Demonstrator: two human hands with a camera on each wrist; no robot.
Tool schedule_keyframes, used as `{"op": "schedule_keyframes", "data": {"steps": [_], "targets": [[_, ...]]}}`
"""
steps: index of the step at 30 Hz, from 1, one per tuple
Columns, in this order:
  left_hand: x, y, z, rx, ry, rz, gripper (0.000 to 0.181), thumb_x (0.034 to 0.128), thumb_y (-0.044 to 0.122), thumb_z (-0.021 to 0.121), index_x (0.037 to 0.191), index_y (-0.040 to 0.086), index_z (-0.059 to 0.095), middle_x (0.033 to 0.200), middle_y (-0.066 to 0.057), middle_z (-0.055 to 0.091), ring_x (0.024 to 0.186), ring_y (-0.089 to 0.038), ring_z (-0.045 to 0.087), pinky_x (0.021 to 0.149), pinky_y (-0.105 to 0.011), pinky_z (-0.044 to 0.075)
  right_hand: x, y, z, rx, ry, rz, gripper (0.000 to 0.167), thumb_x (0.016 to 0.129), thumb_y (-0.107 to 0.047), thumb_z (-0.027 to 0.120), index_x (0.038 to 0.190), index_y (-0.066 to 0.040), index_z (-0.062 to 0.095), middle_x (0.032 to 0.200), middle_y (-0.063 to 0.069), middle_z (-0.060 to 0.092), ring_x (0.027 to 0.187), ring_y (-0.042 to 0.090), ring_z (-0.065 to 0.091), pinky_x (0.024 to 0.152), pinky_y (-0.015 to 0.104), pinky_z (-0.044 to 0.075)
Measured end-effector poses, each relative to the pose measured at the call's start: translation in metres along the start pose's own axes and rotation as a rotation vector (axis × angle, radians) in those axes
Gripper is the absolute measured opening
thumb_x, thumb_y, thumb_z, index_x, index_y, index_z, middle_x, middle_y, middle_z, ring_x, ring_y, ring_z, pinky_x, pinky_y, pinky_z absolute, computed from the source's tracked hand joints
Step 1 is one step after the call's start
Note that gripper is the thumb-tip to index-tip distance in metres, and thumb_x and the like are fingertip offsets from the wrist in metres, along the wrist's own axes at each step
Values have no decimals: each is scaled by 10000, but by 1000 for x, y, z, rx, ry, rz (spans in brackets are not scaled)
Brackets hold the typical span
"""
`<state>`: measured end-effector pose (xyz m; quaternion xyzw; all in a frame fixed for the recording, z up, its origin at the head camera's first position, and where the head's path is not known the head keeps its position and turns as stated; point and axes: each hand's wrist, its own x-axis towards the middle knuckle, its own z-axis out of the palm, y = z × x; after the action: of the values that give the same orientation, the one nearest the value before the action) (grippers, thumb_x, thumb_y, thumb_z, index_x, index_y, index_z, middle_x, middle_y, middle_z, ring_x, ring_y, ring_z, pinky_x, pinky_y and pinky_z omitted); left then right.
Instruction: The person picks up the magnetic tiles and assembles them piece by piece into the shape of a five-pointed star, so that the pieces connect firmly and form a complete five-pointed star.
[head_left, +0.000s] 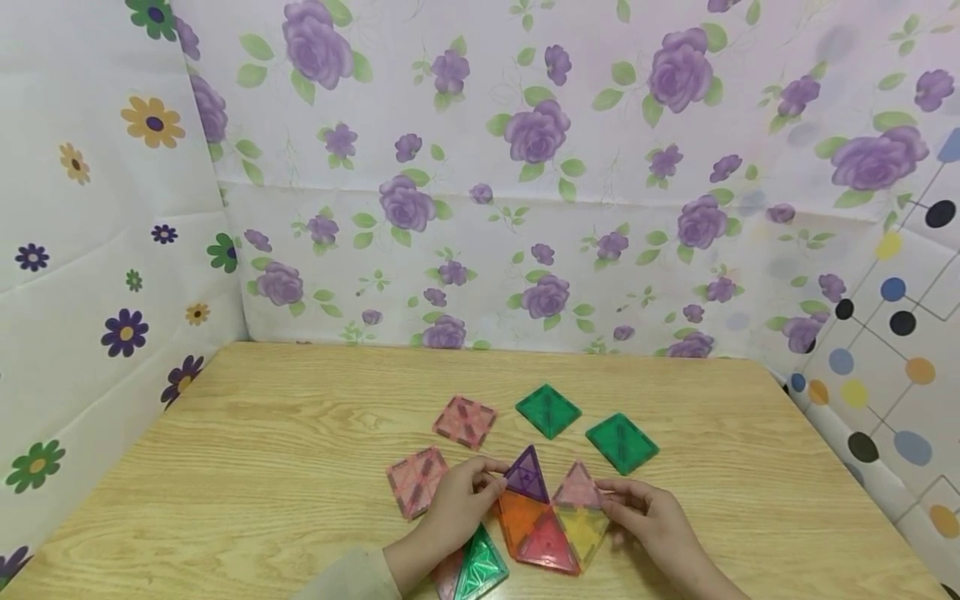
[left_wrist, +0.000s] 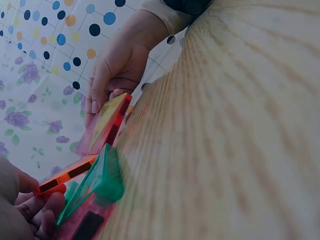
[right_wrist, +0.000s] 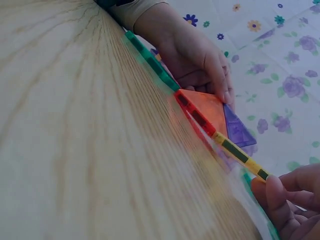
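Five triangular magnetic tiles are joined edge to edge in a fan: purple point(head_left: 527, 477), orange point(head_left: 521, 518), red point(head_left: 550, 546), yellow point(head_left: 583, 533) and pink point(head_left: 578, 487). My left hand point(head_left: 461, 504) pinches the fan's left side, where purple meets orange. On the opposite side my right hand point(head_left: 656, 525) grips the edge by the pink and yellow tiles. In the right wrist view the red edge point(right_wrist: 202, 120) appears slightly off the table, above its reflection. Beneath my left wrist lies a green triangle tile point(head_left: 482, 567) beside a pink one, partly hidden by the arm.
Two pink square shapes point(head_left: 465, 422) point(head_left: 417, 483) lie on the table to the left. Two green diamond shapes point(head_left: 548, 411) point(head_left: 622, 443) lie behind the fan. The wooden table point(head_left: 300, 417) meets flowered cloth point(head_left: 480, 250) at its back edge.
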<state>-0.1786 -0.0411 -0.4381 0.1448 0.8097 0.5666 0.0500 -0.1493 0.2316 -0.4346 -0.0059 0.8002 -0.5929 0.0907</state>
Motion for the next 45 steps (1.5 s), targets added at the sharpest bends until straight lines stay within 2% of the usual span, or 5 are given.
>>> {"op": "schedule_keyframes", "data": {"steps": [16,27,36,40,45], "targets": [[1,2,0,-162,34,-76,279,954,197,595,1181,38,632,776,-28,640,673,-87,508,560,-169,390,3,2,3,154,112,86,390,965,-115,566,1317,50,528,1106,42,643,760,89,570,646,228,539],[2,1,3,-243,57,-117,263,942,154,609,1168,25,647,720,29,612,631,-69,494,546,-175,408,1,1,3,156,115,71,409,963,-129,568,1340,26,524,1029,5,635,709,83,558,635,219,526],[2,2,1,-334,27,-105,355,953,109,582,1304,55,577,670,53,582,614,-75,503,564,-199,441,2,-4,9,166,175,72,354,969,-96,549,1305,18,562,1007,27,646,686,86,546,615,214,516],[3,2,2,-362,15,-111,339,956,107,577,1290,56,591,675,48,592,579,-79,501,516,-200,444,2,-5,11,163,201,68,344,975,-96,538,1298,18,569,1007,28,642,686,79,537,615,205,507],[3,3,4,-415,-1,-119,346,960,86,563,1303,44,580,664,41,582,595,-82,523,556,-198,451,2,-6,15,144,222,83,346,985,-76,510,1318,8,554,1003,29,634,715,79,544,616,210,511]]}}
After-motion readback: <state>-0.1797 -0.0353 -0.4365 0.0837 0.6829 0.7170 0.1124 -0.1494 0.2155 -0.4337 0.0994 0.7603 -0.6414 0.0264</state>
